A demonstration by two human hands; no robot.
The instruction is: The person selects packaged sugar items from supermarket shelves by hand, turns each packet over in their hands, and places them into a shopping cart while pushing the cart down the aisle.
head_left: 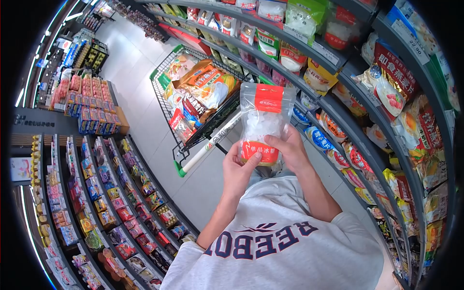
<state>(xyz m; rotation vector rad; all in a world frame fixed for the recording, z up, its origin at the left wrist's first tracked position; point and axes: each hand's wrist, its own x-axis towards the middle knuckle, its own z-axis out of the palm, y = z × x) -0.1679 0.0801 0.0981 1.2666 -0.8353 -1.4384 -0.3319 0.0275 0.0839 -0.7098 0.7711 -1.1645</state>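
A clear bag of white rock sugar [266, 123] with a red label is held upright in front of my chest. My left hand [241, 162] grips its lower left side, thumb on the red label. On the lower right side, my right hand [290, 149] holds the same bag, its thumb also across the front. Just beyond the bag stands a shopping cart [168, 124] with several packaged bags [208, 87] in it. The fingers behind the bag are hidden.
Shelves [360, 65] of bagged goods curve along the right side. More shelves [131, 179] with small packages fill the lower left. Stacked boxes [99, 120] stand at the upper left. The cart's handle [200, 157] lies close to my left hand. Tiled floor [126, 53] runs between the shelves.
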